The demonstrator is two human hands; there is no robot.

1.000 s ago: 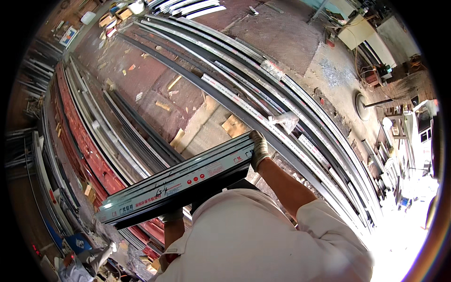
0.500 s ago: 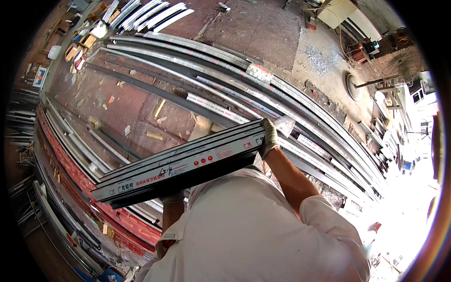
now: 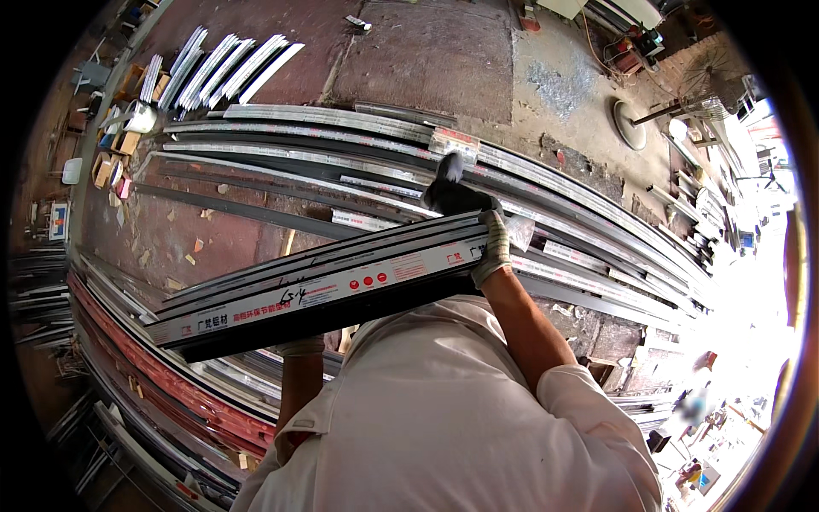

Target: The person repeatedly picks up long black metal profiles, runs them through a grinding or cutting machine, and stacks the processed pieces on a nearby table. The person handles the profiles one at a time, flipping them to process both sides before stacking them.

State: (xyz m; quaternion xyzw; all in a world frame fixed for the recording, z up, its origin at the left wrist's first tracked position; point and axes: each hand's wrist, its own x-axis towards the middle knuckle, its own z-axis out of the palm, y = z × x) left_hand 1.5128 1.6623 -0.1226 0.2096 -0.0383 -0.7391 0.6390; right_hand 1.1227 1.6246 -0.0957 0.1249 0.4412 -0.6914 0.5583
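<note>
A short bundle of aluminium profiles (image 3: pixel 324 294), wrapped in white printed film with handwriting on its side and a black underside, lies across in front of my body. At its right end my right hand (image 3: pixel 495 247), in a pale knitted glove, is closed round the profiles. My left hand (image 3: pixel 302 347), gloved too, bears the bundle from below nearer its left part; its fingers are hidden behind the black underside. Beyond the bundle, my dark shoe (image 3: pixel 449 168) stands among long profiles (image 3: pixel 341 141) lying on the floor.
Short profiles (image 3: pixel 226 72) are stacked at the far left. Red lengths (image 3: pixel 171 375) and more long stock lie at the near left. A standing fan (image 3: pixel 704 90) with a round base (image 3: pixel 629 124) is at the far right. Scraps litter the reddish floor (image 3: pixel 247 230).
My foot has come into view, stepping forward over the long profiles. The view has shifted with my body; the bundle stays in both hands, its left end slightly higher in the picture.
</note>
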